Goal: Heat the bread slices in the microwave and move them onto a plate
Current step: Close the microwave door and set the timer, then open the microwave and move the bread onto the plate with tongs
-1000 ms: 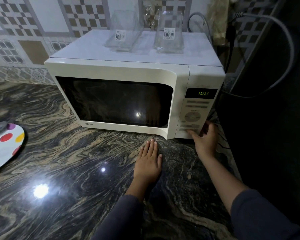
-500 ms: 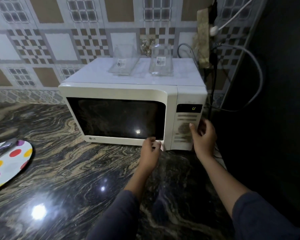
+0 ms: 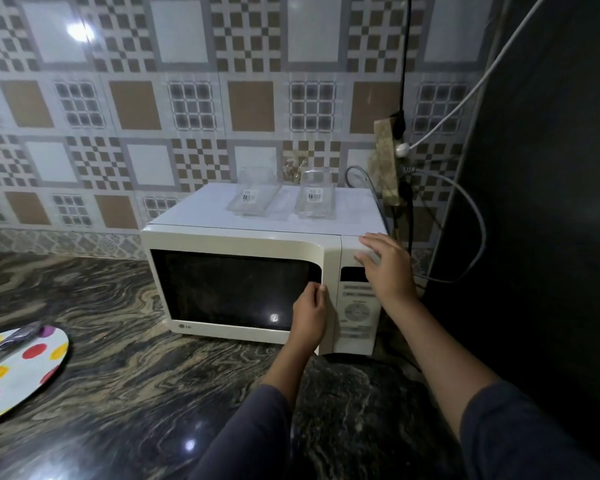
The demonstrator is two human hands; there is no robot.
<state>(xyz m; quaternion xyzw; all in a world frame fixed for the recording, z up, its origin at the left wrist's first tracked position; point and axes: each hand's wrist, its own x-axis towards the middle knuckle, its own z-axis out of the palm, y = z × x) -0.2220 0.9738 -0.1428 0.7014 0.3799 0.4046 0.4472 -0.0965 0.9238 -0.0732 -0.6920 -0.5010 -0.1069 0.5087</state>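
Gripping door edge [image 3: 328, 271] of microwave [image 3: 257, 282], centre frame: left hand [image 3: 309, 315], fingers curled. Right hand [image 3: 388, 268] spread flat on its top right corner. Plate [image 3: 25, 368] lower left on surface [image 3: 136, 393].

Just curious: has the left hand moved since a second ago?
Yes. The left hand has gone from flat on the counter up to the right edge of the microwave door.

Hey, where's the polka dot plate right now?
In the head view, the polka dot plate sits at the far left edge on the marbled counter, left of the microwave.
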